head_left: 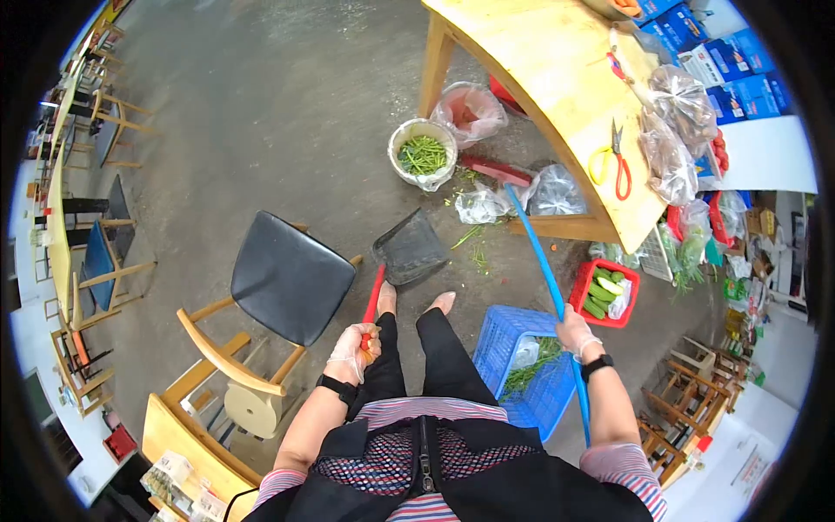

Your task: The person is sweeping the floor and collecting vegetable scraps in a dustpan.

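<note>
Gloved in thin clear plastic, my left hand (pixel 355 348) is wrapped round the red handle of a dustpan (pixel 410 248). Its dark pan rests on the floor just ahead of my feet. My right hand (pixel 576 332), also gloved, grips the blue stick of a broom (pixel 546 265). The broom's red head (pixel 496 170) lies on the floor by the table leg, beside crumpled clear plastic bags (pixel 484 204). Green scraps (pixel 477 252) are scattered on the floor between the dustpan and the table.
A bucket of cut green vegetables (pixel 423 157) stands ahead, near the wooden table (pixel 531 52) with scissors (pixel 619 165). To my right are a blue crate (pixel 496 335) and a red basket of cucumbers (pixel 633 309). A black-seated chair (pixel 291 274) stands left.
</note>
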The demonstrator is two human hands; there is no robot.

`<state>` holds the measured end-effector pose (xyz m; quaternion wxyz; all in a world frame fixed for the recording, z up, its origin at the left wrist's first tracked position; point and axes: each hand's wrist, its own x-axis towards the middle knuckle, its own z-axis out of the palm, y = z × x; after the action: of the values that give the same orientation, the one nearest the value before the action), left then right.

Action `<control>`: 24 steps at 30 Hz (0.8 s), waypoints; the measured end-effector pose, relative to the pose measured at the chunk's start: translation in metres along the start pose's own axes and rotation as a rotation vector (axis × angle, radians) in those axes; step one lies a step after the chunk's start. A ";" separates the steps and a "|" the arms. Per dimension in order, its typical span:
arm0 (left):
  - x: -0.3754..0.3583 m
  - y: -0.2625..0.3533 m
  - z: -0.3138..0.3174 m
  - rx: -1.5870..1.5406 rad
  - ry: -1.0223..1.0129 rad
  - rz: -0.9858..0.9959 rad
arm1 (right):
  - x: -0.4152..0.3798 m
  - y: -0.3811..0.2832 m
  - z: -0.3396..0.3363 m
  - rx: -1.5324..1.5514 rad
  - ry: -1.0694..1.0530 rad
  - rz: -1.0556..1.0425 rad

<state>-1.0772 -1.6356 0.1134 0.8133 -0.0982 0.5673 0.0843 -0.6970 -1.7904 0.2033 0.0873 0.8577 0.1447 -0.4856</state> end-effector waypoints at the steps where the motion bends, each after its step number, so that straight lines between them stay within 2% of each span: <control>1: -0.002 0.002 0.003 -0.005 0.028 0.010 | 0.002 0.006 0.004 0.003 0.003 0.005; 3: -0.001 0.003 0.008 -0.023 0.057 0.025 | 0.028 0.025 0.020 -0.189 0.185 -0.190; 4: 0.001 0.003 0.007 0.005 0.058 0.023 | 0.057 0.027 0.030 -0.186 0.179 -0.188; 6: 0.004 0.008 0.008 0.042 0.066 0.014 | 0.118 0.020 0.038 -0.470 0.101 -0.233; 8: 0.006 0.009 0.014 0.077 0.097 0.043 | 0.093 -0.015 0.036 -0.156 0.160 -0.103; 10: 0.009 0.013 0.019 0.056 0.085 0.015 | 0.075 0.004 0.054 -0.071 0.060 -0.057; 12: 0.012 0.014 0.027 -0.005 0.080 0.001 | 0.060 0.036 0.059 -0.205 0.065 -0.087; 15: 0.021 0.024 0.035 -0.030 0.053 -0.023 | 0.007 0.037 0.028 -0.193 0.071 -0.130; 16: 0.021 0.025 0.039 -0.063 0.078 -0.026 | 0.010 0.038 0.030 -0.194 0.072 -0.130; 18: 0.024 0.025 0.043 -0.067 0.023 -0.029 | 0.025 0.038 0.039 -0.200 0.158 -0.263; 21: 0.045 0.029 0.049 -0.093 0.096 0.000 | 0.068 -0.006 0.052 -0.178 0.149 -0.226; 22: 0.047 0.032 0.055 -0.120 0.090 -0.050 | 0.077 -0.008 0.057 -0.180 0.163 -0.229; 24: 0.049 0.031 0.067 -0.162 0.099 -0.016 | 0.068 0.017 0.072 -0.198 0.153 -0.199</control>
<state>-1.0074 -1.5870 0.0878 0.7742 -0.1723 0.5975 0.1182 -0.7162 -1.8162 0.1083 0.1115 0.8609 0.2822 -0.4083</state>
